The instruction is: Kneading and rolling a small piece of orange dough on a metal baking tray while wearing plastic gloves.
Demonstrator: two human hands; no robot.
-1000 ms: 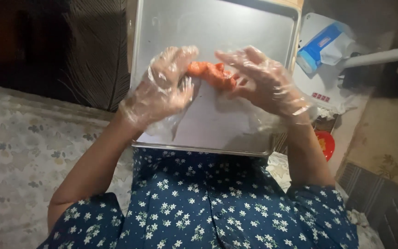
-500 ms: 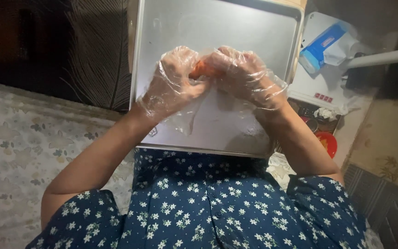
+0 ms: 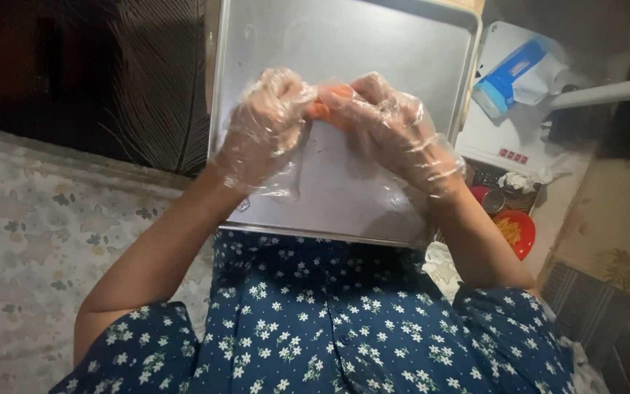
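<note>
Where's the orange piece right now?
Head view, upper centre: the orange piece is pinched between the gloved left hand and right hand, above the metal tray.

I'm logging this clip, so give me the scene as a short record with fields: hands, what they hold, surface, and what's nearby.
left hand: in a clear plastic glove, fingers curled on the orange piece
right hand: in a clear plastic glove, gripping the same piece from the other side
held thing: small orange piece, mostly hidden by the fingers, kind unclear
surface: bare metal tray below the hands
nearby: red bowl to the right of the tray; blue and white packet on a white appliance
clothing: dark blue floral dress
</note>
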